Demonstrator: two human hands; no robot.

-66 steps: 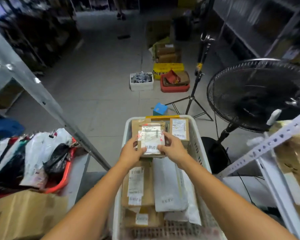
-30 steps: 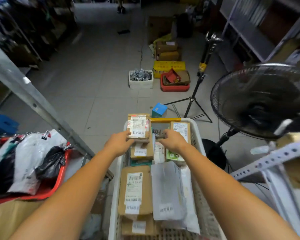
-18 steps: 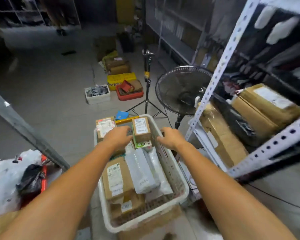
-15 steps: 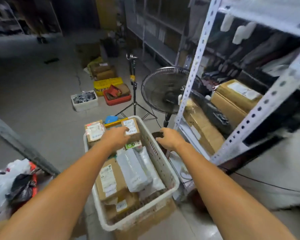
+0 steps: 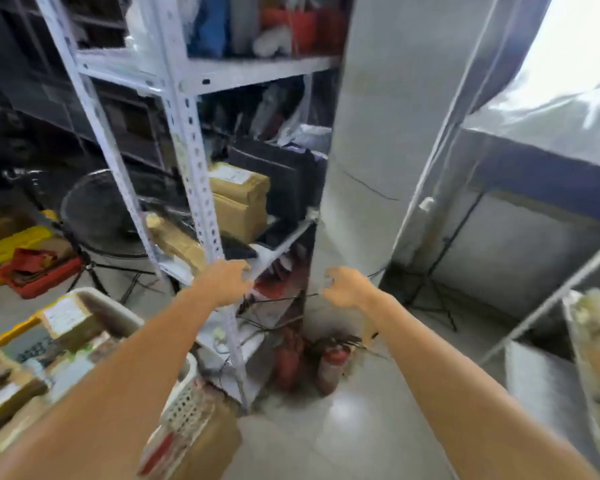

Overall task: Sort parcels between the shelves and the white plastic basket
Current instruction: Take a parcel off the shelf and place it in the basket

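Left hand [image 5: 227, 282] and right hand [image 5: 345, 287] empty, fingers loosely curled, facing the shelves [image 5: 257, 69]. Best to take one parcel [image 5: 239, 199] squarely, two-handed.

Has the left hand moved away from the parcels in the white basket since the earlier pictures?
Yes. The left hand has come off the parcels and is now past the right rim of the white basket, in front of the shelf upright.
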